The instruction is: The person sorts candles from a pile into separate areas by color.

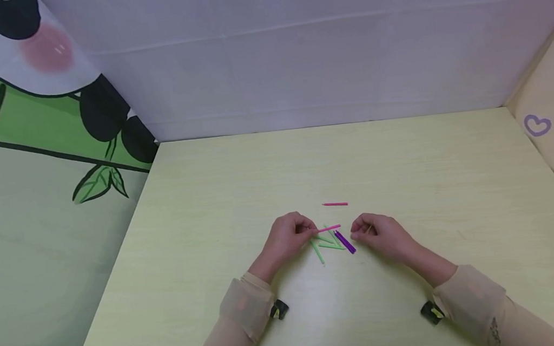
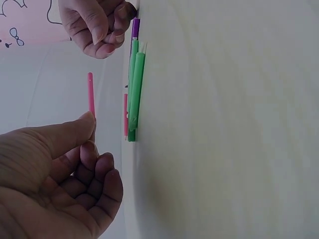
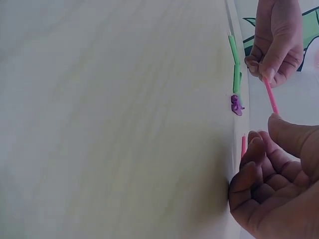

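Between thumb and forefinger, my left hand [image 1: 289, 237] pinches a thin pink candle [image 1: 329, 228] above the table. Beneath and beside it lie several green candles [image 1: 331, 246], loosely crossed. Purple candles [image 1: 345, 242] rest side by side at the right of the green ones. My right hand [image 1: 382, 235] hovers just right of the purple candles, its fingers loosely bent and nothing visible in them. Another pink candle [image 1: 335, 204] lies farther back on the table. The left wrist view shows the held candle [image 2: 91, 94] sticking up from the fingertips, with thin wicks on the green candles [image 2: 137, 84].
The pale wooden table [image 1: 403, 168] meets a plain light wall cloth [image 1: 298, 73] at the back. A cartoon-printed cloth [image 1: 101, 116] hangs at the left, and a panel with a purple heart [image 1: 537, 125] borders the right. Both sleeves carry small dark wrist devices [image 1: 432, 313].
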A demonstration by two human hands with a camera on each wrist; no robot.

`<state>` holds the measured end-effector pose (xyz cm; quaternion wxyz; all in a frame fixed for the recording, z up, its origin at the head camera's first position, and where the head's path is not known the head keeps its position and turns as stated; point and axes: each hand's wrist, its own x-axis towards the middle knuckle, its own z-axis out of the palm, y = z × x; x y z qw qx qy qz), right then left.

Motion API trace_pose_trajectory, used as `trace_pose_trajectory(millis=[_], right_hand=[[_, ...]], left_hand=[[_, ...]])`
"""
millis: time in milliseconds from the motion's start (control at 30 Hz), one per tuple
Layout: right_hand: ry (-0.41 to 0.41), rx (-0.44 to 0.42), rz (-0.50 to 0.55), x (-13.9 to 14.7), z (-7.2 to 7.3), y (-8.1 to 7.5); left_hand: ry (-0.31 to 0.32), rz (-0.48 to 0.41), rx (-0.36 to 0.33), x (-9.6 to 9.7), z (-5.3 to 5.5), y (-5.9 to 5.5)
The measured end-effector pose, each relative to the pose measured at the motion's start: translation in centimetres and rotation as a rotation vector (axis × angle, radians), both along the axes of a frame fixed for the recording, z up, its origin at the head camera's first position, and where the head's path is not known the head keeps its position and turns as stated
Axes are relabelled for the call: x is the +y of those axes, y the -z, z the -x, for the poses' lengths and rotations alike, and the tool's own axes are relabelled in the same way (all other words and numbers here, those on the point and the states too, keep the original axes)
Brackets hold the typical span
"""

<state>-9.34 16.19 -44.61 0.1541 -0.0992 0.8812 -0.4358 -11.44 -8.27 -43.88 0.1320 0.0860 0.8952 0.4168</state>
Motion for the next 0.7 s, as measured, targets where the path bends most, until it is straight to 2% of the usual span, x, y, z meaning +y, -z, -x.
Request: trace_pose_trajectory(millis=[167,533,700], right_hand=[[0.004,-0.004,-0.001,0.0,-0.4,0.1],[0.008,0.000,-0.018,-0.3,-1.0,0.2],[0.021,-0.014,-0.039,-0.5,-1.3,0.1]], left_hand=[[0.000,0.003,0.005,0.0,0.4,0.0],[0.038,0.040,0.065,-0.2,1.4,0.1],[0.035,0.041,0.059,-0.3,1.8,0.1]])
